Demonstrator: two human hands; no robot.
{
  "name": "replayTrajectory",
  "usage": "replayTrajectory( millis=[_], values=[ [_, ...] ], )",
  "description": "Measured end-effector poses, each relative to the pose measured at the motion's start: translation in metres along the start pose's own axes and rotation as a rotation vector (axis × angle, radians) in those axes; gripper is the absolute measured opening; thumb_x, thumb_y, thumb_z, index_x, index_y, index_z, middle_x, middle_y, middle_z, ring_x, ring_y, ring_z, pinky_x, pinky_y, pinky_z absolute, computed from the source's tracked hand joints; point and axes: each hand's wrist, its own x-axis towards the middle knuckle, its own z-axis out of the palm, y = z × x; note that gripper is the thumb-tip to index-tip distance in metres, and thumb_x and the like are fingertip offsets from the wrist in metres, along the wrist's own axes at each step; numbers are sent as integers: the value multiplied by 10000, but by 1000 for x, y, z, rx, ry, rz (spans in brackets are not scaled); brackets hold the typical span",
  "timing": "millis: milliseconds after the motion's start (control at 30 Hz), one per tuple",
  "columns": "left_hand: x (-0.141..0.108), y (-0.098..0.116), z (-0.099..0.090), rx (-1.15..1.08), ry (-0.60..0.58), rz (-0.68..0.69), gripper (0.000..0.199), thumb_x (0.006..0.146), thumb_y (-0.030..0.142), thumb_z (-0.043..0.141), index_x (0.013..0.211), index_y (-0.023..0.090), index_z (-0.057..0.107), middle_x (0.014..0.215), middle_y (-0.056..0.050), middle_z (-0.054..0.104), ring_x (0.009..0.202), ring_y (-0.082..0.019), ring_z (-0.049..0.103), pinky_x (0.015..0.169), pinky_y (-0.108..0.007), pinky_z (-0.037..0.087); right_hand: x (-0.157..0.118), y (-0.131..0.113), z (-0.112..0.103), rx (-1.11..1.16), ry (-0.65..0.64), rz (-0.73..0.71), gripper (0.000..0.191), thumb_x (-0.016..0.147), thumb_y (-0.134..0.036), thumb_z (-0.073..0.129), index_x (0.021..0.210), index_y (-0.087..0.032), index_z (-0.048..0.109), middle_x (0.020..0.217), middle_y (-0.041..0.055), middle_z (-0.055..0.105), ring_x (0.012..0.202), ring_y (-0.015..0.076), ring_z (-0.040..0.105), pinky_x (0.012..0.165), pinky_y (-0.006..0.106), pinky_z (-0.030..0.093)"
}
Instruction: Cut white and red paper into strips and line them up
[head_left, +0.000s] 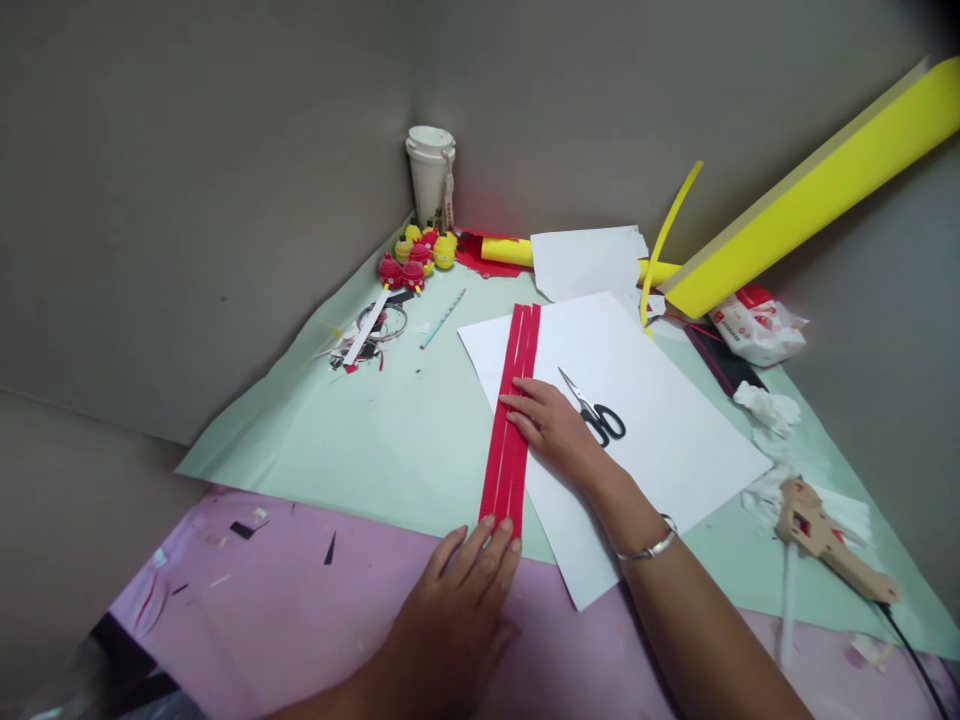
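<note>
Three long red strips lie side by side, partly over a large white sheet and partly over the pale green sheet. My left hand rests its fingertips, laid out flat, on the near ends of the strips. Farther up, my right hand lies across the middle of the strips with its fingers spread on them. Black-handled scissors sit on the white sheet just right of my right hand, which covers a little of one handle.
At the back left stand a white lidded cup and several red and yellow round ornaments. Scraps and a pencil lie left. To the right are a glue gun, a tissue pack and a leaning yellow sheet.
</note>
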Motion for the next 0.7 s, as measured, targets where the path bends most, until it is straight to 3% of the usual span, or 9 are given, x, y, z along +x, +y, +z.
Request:
replayTrajectory(
  millis=[167,300,700],
  values=[
    [1,0,2,39,-21,7,591,966,354,461,1495,133,317,1520,-97,394,1410,-291,311,1144,-438,251,1,-1,-1,-2,-1,1,303,962,-257,500,1171,-199,711,1302,141,621,1221,290,548,1030,488,475],
    [3,1,1,59,-29,11,580,971,363,450,1488,129,331,1505,-96,419,1400,-288,330,1140,-437,258,0,-1,0,7,-4,17,303,964,-261,496,1183,-234,703,1295,126,626,1234,291,540,1021,505,477],
    [6,3,6,74,-15,-5,653,932,415,533,1471,97,346,1488,-115,438,1373,-303,370,1137,-411,275,0,-1,1,-4,-11,23,308,962,-261,501,1174,-176,707,1301,141,622,1226,289,540,1034,478,466]
  ],
)
